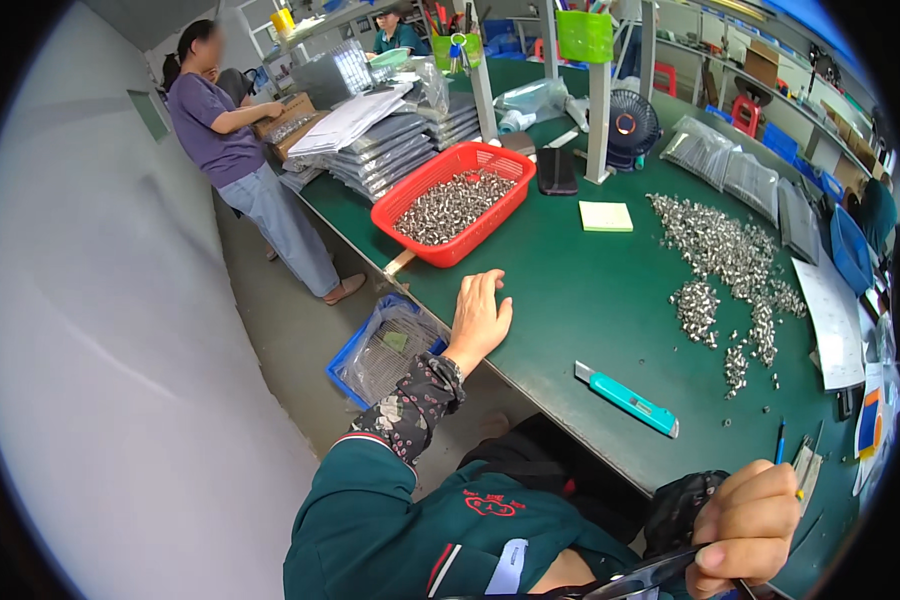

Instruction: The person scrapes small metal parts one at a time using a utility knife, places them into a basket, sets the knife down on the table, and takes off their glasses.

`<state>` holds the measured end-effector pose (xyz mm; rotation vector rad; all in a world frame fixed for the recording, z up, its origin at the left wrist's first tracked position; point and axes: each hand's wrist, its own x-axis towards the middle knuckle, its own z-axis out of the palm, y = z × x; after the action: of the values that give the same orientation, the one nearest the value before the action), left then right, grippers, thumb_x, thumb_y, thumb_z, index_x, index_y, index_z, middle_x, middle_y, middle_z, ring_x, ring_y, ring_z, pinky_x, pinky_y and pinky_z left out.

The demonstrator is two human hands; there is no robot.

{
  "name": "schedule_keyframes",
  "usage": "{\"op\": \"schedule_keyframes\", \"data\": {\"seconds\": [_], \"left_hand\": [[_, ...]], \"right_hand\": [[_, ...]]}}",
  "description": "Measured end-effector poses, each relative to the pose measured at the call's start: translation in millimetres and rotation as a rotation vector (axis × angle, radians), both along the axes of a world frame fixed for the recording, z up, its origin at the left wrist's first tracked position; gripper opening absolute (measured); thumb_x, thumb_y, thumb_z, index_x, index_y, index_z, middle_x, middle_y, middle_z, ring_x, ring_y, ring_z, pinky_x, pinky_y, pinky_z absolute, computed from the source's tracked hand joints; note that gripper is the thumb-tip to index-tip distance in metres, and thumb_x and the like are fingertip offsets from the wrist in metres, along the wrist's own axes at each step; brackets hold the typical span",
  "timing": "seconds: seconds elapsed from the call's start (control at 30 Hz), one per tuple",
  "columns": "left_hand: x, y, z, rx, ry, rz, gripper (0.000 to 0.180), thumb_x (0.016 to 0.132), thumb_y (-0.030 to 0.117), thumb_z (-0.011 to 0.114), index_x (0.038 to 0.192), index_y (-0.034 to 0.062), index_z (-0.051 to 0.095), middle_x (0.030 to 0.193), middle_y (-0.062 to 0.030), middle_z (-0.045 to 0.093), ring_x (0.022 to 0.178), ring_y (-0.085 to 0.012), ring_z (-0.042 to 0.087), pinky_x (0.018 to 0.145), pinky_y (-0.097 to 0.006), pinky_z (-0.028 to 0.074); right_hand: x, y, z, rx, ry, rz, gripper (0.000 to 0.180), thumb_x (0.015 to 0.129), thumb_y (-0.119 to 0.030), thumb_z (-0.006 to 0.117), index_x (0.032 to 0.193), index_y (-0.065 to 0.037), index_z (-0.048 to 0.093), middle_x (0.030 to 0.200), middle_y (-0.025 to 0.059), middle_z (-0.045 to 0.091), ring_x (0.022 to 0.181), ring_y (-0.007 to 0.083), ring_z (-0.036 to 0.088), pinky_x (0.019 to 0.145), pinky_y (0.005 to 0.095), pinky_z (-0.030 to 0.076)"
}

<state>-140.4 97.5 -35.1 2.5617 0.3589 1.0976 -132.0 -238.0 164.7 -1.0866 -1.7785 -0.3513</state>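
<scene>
My left hand (480, 318) lies on the near edge of the green table, fingers stretched out and holding nothing. At the lower right my right hand (752, 515) is closed, pinching what looks like dark-framed glasses (645, 577), partly cut off by the lower edge of the view. Between the hands a teal utility knife (630, 402) lies flat on the tabletop. Beyond my left hand stands a red plastic basket (515, 195) filled with small metal parts (454, 208). Loose piles of similar silvery parts (720, 245) spread over the table's right side.
A yellow notepad (606, 217), a black fan (631, 125) and stacked grey packages (385, 155) are farther back. Beside the table, a blue crate (348, 362) sits low. A person in purple (215, 120) stands at the far left with a cardboard box; another person is behind.
</scene>
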Motion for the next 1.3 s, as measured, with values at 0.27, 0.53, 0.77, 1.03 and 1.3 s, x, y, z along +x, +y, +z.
{"op": "schedule_keyframes", "data": {"seconds": [0.27, 0.53, 0.77, 1.03, 1.3], "left_hand": [[4, -2, 7, -0.013, 0.019, 0.014, 0.038, 0.069, 0.004, 0.059, 0.104, 0.0009, 0.045, 0.090, -0.0116, 0.052, 0.092, -0.0289, 0.047, 0.083, -0.037, 0.039], [0, -8, -1, -0.019, 0.039, 0.054, 0.037, 0.069, 0.005, 0.059, 0.103, 0.0014, 0.046, 0.090, -0.0105, 0.054, 0.091, -0.0288, 0.048, 0.082, -0.038, 0.039], [-1, -8, 6, -0.012, 0.027, 0.052, 0.037, 0.069, 0.006, 0.060, 0.103, 0.0016, 0.046, 0.090, -0.0101, 0.053, 0.093, -0.0279, 0.048, 0.082, -0.037, 0.039], [0, -3, 3, -0.004, 0.000, 0.044, 0.035, 0.070, 0.006, 0.059, 0.103, 0.0022, 0.046, 0.089, -0.0095, 0.052, 0.092, -0.0267, 0.047, 0.080, -0.037, 0.039], [-1, -3, 1, -0.002, -0.010, 0.043, 0.034, 0.069, 0.005, 0.058, 0.101, 0.0016, 0.047, 0.089, -0.0101, 0.053, 0.092, -0.0278, 0.048, 0.081, -0.037, 0.039]], "right_hand": [[-2, -6, 5, 0.015, 0.025, -0.090, 0.017, 0.069, -0.007, 0.063, 0.083, 0.001, 0.058, 0.072, 0.0106, 0.052, 0.055, 0.0215, 0.049, 0.048, 0.0302, 0.038], [4, -19, 7, 0.075, -0.044, -0.053, 0.020, 0.063, -0.001, 0.064, 0.082, 0.002, 0.057, 0.072, 0.0120, 0.054, 0.055, 0.0227, 0.050, 0.048, 0.0309, 0.039], [0, -10, 2, 0.139, -0.047, -0.066, 0.020, 0.062, 0.001, 0.063, 0.081, 0.003, 0.057, 0.066, 0.0116, 0.054, 0.050, 0.0214, 0.049, 0.044, 0.0285, 0.038], [6, -1, 2, 0.084, -0.005, -0.041, 0.013, 0.070, -0.002, 0.063, 0.080, 0.004, 0.056, 0.065, 0.0122, 0.054, 0.048, 0.0209, 0.048, 0.043, 0.0286, 0.038], [7, 3, 0, 0.078, 0.016, -0.067, 0.012, 0.071, -0.003, 0.063, 0.079, 0.004, 0.056, 0.065, 0.0125, 0.054, 0.048, 0.0217, 0.048, 0.044, 0.0298, 0.037]]}}
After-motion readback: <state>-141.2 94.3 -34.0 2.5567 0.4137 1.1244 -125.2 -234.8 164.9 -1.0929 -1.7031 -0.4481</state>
